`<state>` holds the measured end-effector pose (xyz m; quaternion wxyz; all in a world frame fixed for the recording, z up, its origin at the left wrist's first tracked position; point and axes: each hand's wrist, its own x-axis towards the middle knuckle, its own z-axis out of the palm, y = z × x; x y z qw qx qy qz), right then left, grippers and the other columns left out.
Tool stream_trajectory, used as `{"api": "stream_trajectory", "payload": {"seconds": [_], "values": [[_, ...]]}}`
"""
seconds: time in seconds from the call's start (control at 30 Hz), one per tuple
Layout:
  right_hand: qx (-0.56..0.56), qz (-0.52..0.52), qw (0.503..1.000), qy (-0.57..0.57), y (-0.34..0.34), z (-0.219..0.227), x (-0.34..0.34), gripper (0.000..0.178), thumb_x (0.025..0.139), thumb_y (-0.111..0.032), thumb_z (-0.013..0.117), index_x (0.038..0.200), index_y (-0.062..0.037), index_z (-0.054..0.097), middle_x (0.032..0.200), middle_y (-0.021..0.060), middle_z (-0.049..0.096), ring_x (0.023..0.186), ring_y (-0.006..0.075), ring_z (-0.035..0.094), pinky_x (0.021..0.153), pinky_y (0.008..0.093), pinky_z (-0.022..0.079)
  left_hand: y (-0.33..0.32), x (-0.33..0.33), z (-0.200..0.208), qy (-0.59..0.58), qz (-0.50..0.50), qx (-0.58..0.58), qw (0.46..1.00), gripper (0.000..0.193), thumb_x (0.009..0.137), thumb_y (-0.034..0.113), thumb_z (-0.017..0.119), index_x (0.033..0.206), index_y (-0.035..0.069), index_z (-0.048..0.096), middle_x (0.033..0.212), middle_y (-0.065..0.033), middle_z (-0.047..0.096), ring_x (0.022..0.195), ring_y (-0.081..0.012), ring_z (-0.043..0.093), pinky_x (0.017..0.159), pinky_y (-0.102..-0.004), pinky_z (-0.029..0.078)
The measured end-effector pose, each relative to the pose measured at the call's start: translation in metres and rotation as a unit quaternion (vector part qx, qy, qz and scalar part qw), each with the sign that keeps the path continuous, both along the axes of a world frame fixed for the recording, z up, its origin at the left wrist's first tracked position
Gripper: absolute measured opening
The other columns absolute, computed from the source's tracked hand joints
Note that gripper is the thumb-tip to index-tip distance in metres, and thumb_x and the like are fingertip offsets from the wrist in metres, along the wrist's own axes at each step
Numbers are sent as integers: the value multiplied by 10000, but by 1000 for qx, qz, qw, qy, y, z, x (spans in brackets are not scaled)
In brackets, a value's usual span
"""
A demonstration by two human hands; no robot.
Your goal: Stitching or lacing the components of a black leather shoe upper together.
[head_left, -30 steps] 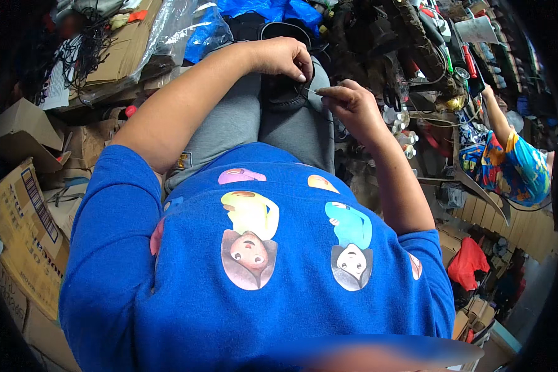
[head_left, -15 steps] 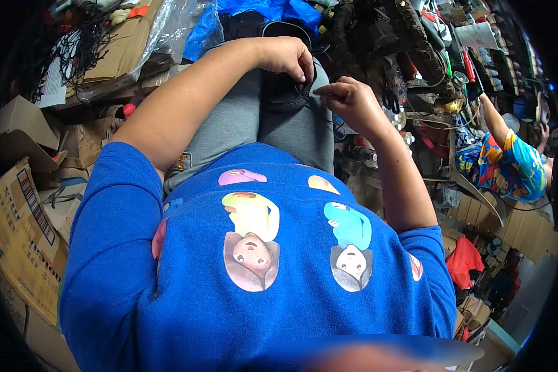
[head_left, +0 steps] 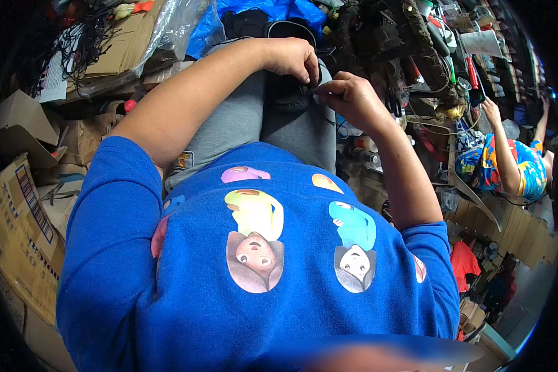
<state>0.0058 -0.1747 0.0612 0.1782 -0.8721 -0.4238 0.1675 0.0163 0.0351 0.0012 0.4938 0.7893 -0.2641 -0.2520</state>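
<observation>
A black shoe (head_left: 286, 102) with a seam round its rounded end rests on my grey-trousered thighs. My left hand (head_left: 296, 59) bends over it from above, its fingers closed on the shoe's edge. Just to the right, my right hand (head_left: 352, 99) is closed in a pinch, thumb and forefinger pointing at the shoe's side. Whatever sits between those fingertips is too small to make out. A thin dark thread (head_left: 339, 127) runs below the right hand. My left hand covers part of the shoe.
Cardboard boxes (head_left: 28, 217) and flattened card (head_left: 121, 53) lie on the left, with tangled black cords (head_left: 84, 46). Blue plastic sheeting (head_left: 204, 34) lies ahead. Cluttered tools and a bench fill the right, where another person in a colourful shirt (head_left: 527, 167) works.
My right hand has shifted slightly, its fingertips still by the shoe. My left hand stays about where it was. The other person's arms have moved, and both now show.
</observation>
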Motion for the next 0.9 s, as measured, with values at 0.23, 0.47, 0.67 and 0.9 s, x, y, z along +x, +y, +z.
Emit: {"api": "stream_trajectory", "payload": {"seconds": [0.23,0.47,0.67,0.9], "values": [[53,-118,969,210,-19,-23,9,185,799,-68,677,981,-89,704,849,-2,567,776,96,562,705,245,453,4,1,-1,-71,-50,34,996,298,684,90,718,981,122,715,949,-60,540,957,-213,519,864,-309,423],[107,-116,932,325,-22,-41,21,202,800,-64,685,1001,-68,697,893,-7,590,833,84,554,755,223,437,5,-4,-3,-132,-26,23,991,352,635,97,751,983,142,718,954,-56,530,947,-220,522,851,-302,428],[140,-172,953,207,-4,-40,-4,141,763,-62,707,898,-24,694,857,32,602,789,105,572,710,255,465,9,-14,-6,-222,40,23,974,296,639,125,750,931,107,707,946,-81,583,909,-251,588,796,-342,470],[84,-108,988,65,-14,-23,-16,226,795,-83,665,1008,-145,706,763,74,509,707,195,561,658,310,460,115,-56,11,-205,206,83,953,168,800,174,656,838,15,618,796,-66,573,776,-193,558,713,-301,441]]}}
